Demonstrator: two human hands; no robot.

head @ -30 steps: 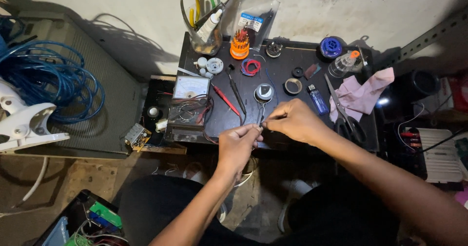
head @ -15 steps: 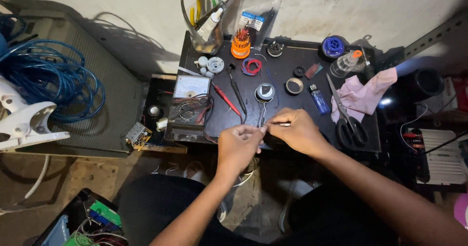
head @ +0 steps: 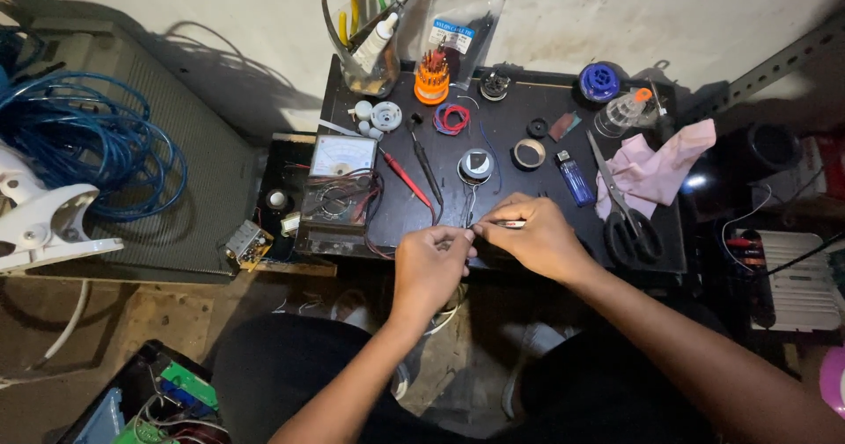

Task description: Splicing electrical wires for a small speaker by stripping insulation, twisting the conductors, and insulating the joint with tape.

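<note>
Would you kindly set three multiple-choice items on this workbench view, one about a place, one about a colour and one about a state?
1. Where do the scissors lie?
A. right of both hands, beside the pink cloth
B. on the blue cable coil
C. on the floor

2. What colour is the lighter?
A. red
B. blue
C. white

3. How is the right hand?
A. flat and empty on the table
B. pinching a thin tool near the left hand
C. raised off the bench

Key: 1 A, their black handles sit by the cloth; 2 B, its body is blue; 3 B, the fingers close on the tool.
</note>
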